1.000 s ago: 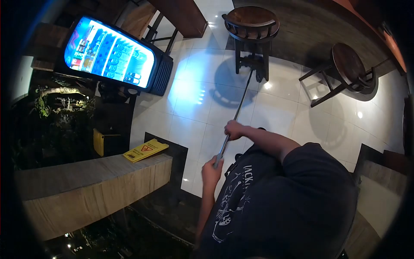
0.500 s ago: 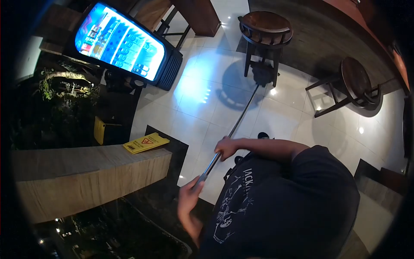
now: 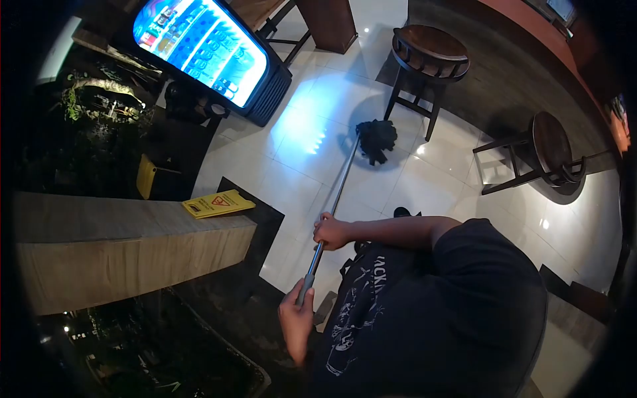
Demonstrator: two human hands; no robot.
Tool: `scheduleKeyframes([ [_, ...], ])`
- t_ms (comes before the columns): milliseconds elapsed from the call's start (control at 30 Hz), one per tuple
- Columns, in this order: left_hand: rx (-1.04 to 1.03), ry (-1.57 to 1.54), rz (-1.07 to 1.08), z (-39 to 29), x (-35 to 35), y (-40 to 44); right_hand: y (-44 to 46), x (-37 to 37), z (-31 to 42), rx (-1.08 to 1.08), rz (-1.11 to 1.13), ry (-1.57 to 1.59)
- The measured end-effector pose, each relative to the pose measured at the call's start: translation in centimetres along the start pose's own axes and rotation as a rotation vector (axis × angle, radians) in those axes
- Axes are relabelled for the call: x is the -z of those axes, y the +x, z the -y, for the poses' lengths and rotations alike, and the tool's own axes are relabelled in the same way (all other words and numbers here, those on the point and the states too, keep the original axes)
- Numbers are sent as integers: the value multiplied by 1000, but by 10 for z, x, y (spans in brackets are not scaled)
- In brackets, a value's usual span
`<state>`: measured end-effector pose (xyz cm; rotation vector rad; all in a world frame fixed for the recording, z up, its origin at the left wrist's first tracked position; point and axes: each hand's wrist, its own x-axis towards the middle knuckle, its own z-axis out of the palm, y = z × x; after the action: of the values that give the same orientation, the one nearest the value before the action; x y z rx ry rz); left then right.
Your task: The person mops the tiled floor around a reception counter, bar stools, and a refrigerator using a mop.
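A mop with a dark, stringy head [image 3: 377, 140] rests on the pale tiled floor, its metal pole [image 3: 343, 182] slanting back toward me. Partway down the pole, my right hand [image 3: 332, 232] is closed around the metal. My left hand [image 3: 296, 317] grips the grey handle end [image 3: 306, 290], thumb lying along it. Beside the mop head stands a round-seated wooden stool [image 3: 431, 50], its legs just to the right of the strands.
A lit drinks fridge [image 3: 206, 56] stands at upper left. One yellow caution sign [image 3: 219, 203] lies on a wood-look ledge [image 3: 133, 222]; another yellow piece [image 3: 147, 176] is beyond it. A second stool [image 3: 552, 147] is at right, near the dark counter base [image 3: 491, 86].
The mop head has come out from under the stool, moving left and slightly toward me. My right hand has shifted left with the pole, and the view has tilted a little.
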<state>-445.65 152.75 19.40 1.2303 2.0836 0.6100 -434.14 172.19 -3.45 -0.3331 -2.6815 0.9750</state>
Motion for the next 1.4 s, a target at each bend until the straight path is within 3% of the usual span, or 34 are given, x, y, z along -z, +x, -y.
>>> scheduleKeyframes([
  [133,-32,-26,-12,40,-30,37,11,-10,-28,-207,126,-173],
  [233,-124,45,10,54,-40,59,13,-19,-51,-261,-28,-181],
  [367,-240,133,126,57,-56,86,7,-45,-94,-387,-35,-155],
  [567,-331,286,181,72,-78,128,-5,-34,-94,-570,-246,-79],
  [600,-338,290,197,73,-78,136,-3,-24,-92,-645,-138,-34],
  [800,-363,366,287,43,-67,189,10,-14,-122,-635,-417,45],
  [967,-405,187,349,59,-81,252,26,16,-178,-576,-328,210],
  [1100,-172,-17,473,109,-105,326,49,32,-227,-554,-291,240],
  [1200,126,-172,512,48,-75,361,74,58,-261,-544,-317,253],
  [1400,205,-220,505,0,-63,445,109,106,-336,-423,-344,247],
])
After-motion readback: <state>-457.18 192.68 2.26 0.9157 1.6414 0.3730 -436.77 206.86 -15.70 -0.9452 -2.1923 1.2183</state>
